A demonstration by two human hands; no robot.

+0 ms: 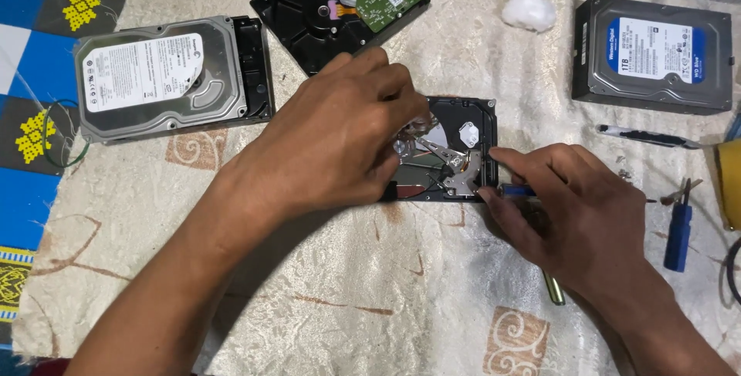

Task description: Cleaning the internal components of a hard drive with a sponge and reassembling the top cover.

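Opened drive: opened hard drive (455, 148) lies mid-cloth (347, 283), lid off
Left hand: left hand (332, 144) rests over the platter, fingers pinched; what they hold, I cannot tell
Right hand: right hand (575, 210) closed around a small screwdriver (515, 189) at the drive's right edge
Nearby: blue-labelled drive (654, 55) far right; cotton ball (529, 9) above

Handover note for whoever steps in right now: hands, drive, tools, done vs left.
Left hand: lies over the opened hard drive, fingers down on the platter area; what they pinch is hidden.
Right hand: holds a small blue-handled screwdriver, tip at the drive's right edge by the actuator.
Opened drive sits mid-cloth, cover already off, platter and arm exposed.
Nearby: silver-lidded drive at left, drive turned board-up at top, blue-label drive at right, cotton ball, blue-handled tool and loose screws at right.
Left: internals still in place.
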